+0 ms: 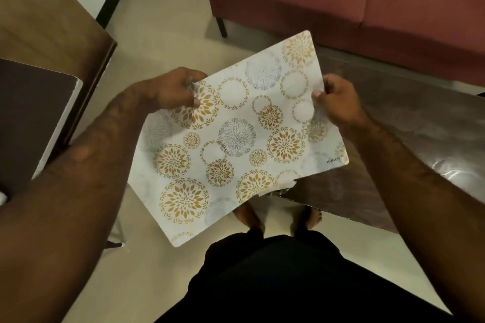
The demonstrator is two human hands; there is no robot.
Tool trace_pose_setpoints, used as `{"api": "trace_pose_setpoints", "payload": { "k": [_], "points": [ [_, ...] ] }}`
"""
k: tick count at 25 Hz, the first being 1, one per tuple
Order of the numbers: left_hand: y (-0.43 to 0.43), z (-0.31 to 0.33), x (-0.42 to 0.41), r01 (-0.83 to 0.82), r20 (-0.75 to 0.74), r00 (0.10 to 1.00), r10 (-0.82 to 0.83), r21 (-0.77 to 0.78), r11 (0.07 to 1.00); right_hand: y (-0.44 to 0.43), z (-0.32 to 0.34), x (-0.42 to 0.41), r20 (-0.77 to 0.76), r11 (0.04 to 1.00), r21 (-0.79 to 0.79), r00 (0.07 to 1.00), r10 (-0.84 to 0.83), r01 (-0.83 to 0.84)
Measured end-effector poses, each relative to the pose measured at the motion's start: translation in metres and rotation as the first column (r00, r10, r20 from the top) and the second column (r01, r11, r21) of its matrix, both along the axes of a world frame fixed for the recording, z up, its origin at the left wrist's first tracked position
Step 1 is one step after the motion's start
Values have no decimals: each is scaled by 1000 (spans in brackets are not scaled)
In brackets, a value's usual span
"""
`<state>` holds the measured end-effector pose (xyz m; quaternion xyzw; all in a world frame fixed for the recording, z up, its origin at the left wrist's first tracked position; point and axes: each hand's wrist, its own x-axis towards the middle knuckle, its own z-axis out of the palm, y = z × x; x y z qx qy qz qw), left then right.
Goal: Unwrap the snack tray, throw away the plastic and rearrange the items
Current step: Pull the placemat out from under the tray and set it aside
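Observation:
A flat white mat (236, 139) printed with gold and grey flower circles hangs in the air in front of me, tilted with one corner toward the sofa. My left hand (173, 89) pinches its upper left edge, thumb on top. My right hand (338, 98) pinches its right edge. A second layer or torn strip (284, 187) shows under the mat's lower right edge. No snack tray or plastic wrap is in view.
A dark glossy table (409, 139) stands at the right, partly under the mat. A maroon sofa (354, 0) is behind it. A brown table (34, 102) and wooden furniture (52, 16) stand at the left. My bare feet (278, 217) are on the beige floor.

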<state>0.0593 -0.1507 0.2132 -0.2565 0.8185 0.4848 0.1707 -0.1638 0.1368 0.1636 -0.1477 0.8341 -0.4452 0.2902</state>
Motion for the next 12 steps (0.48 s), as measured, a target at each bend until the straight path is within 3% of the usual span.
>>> {"api": "trace_pose_setpoints", "payload": {
  "k": [4,7,9,12],
  "points": [
    [4,-4,1,119,130,984,-120,15,993,30,-9,-1,-18,997,7,997,-79,79],
    [-3,-13,21,119,282,953,-113,-5,993,56,-14,-11,-10,990,45,991,-133,134],
    [-6,-22,36,33,324,946,-24,-21,999,81,-17,-19,-27,983,88,987,-161,163],
    [8,-33,53,-279,230,940,251,96,956,126,-25,-28,-20,969,104,975,-223,224]
  ]
}}
